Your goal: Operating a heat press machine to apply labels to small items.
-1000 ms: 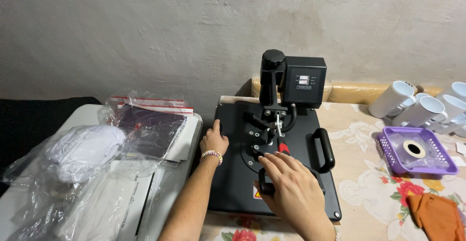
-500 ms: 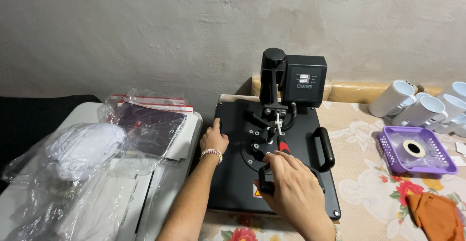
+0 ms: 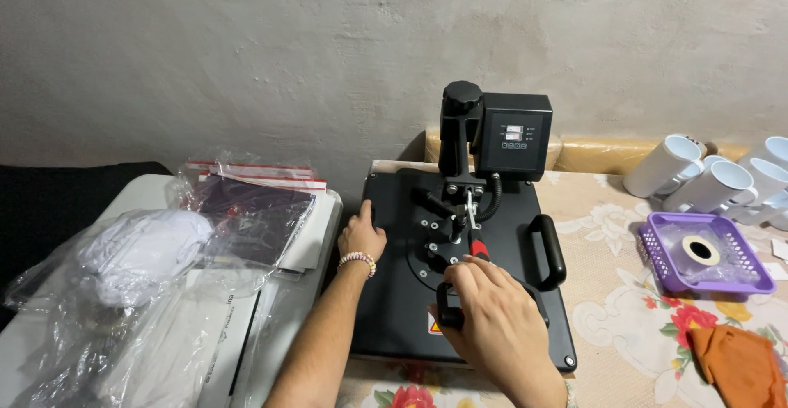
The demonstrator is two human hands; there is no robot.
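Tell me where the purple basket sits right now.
In the head view the purple basket sits at the right of the table, beside the black heat press, just in front of the white mugs.

White ceramic mugs [image 3: 722, 180] lie clustered at the far right, against the rough grey wall [image 3: 246, 55]. Just near of them sits a purple plastic basket [image 3: 657, 254] holding a roll of tape [image 3: 700, 250]. An orange cloth [image 3: 739, 363] lies crumpled at the near right. On the left — clear plastic bags of folded garments [image 3: 139, 252], white and dark — piled together.
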